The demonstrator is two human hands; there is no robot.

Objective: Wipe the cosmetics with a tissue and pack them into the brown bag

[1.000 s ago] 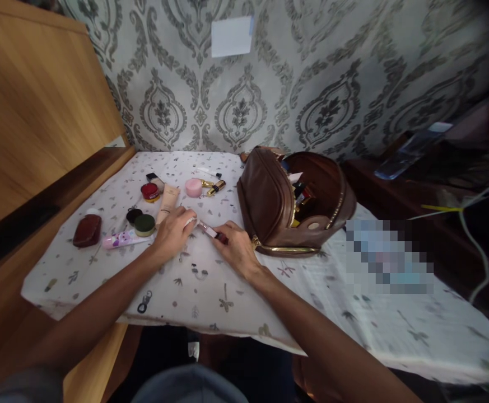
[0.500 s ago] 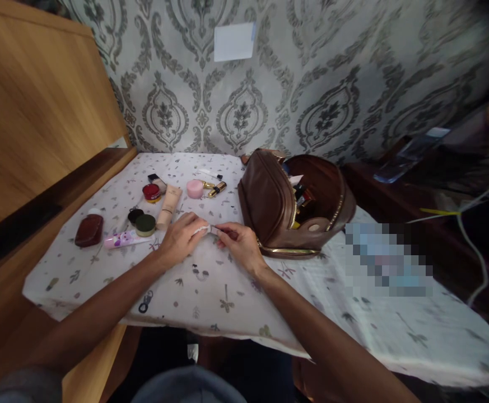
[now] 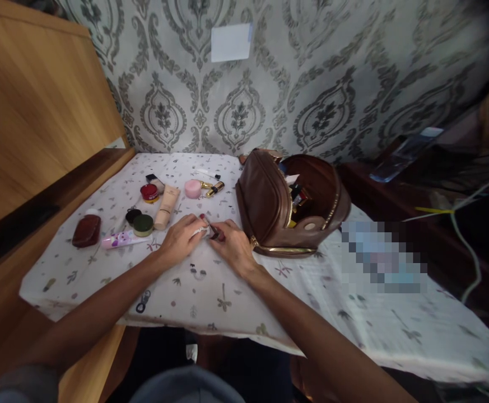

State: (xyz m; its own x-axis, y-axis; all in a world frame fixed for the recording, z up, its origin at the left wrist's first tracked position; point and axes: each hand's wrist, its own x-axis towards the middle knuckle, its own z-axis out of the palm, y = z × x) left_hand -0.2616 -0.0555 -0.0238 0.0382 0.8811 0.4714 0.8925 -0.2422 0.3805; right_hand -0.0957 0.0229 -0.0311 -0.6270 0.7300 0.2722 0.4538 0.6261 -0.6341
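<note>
Close together above the middle of the cloth, both my hands are at work. My left hand (image 3: 182,239) is closed, fingertips pinching a crumpled white tissue (image 3: 200,230). In my right hand (image 3: 232,246) is a slim, dark lipstick-like stick (image 3: 213,229) with a red tip, pointing up and left and touching or nearly touching the tissue. Fingers partly cover its lower end. Left of my left hand are a beige squeeze tube (image 3: 167,207), a dark green round jar (image 3: 143,225) and a pink-and-white tube (image 3: 122,239). Beside my right hand stands an open brown cosmetic bag (image 3: 265,196).
Behind the hands lie a pink round jar (image 3: 192,189), a black-and-gold lipstick (image 3: 215,189) and a white stick with a dark end (image 3: 209,174). Further left are a red jar (image 3: 149,193) and a reddish-brown bottle (image 3: 87,230). A wooden panel (image 3: 46,78) borders the left side.
In my right hand the stick has turned, and its red tip now shows above the fingers. My left hand stays almost in place with the tissue. The view has shifted slightly.
</note>
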